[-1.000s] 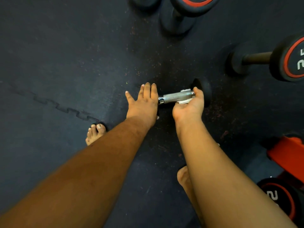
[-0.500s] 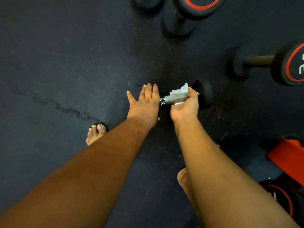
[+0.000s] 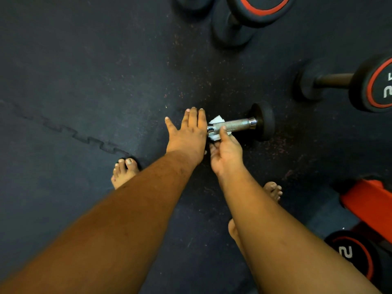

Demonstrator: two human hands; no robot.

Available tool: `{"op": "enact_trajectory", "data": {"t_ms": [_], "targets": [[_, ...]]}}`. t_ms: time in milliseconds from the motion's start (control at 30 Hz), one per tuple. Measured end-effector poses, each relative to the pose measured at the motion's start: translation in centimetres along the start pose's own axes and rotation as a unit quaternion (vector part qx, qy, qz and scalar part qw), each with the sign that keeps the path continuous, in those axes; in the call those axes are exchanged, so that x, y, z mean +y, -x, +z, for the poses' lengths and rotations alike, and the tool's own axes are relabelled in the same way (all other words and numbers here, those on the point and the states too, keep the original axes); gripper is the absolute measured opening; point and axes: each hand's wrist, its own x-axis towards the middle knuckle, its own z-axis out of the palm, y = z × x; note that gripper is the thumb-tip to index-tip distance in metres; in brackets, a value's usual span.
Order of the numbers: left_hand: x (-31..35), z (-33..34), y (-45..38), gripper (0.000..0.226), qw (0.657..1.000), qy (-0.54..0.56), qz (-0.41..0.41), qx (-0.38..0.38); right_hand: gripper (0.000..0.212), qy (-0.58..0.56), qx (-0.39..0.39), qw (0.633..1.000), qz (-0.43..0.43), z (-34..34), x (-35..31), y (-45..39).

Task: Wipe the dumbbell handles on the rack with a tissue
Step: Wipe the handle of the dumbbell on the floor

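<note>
Slid the tissue along the knurled handle, now bunched at the left end, right beside the flat left hand covering that end of the small dumbbell on the floor mat. Right hand pinching tissue against the handle. Could tear on the knurling, or roll the dumbbell if pushed harder.

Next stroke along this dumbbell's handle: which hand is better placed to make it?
The right hand. It already pinches the tissue around the left end of the chrome handle, whose knurled length lies bare toward the weight head. The left hand lies flat over the near head, probably steadying it.
</note>
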Motion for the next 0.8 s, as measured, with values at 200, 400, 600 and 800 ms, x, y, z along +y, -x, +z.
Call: {"op": "enact_trajectory", "data": {"t_ms": [200,400,600,800], "targets": [[-0.2,0.0,-0.1,0.113,1.0,0.01,0.005,-0.008,0.021,-0.065,-0.001,0.998,-0.018,-0.2,0.0,-0.6],[-0.2,-0.2,-0.2,0.116,1.0,0.008,0.006,-0.013,0.021,-0.053,0.003,0.998,-0.046,-2.8,-1.2,0.5],[0.0,0.3,0.0,0.117,1.0,-0.007,0.002,-0.001,0.013,-0.105,0.01,0.994,-0.029,-0.6,-3.5,-1.9],[-0.1,0.0,-0.1,0.116,1.0,-0.017,0.002,-0.007,0.025,0.157,-0.044,0.985,-0.062,-2.3,0.4,1.1]]}}
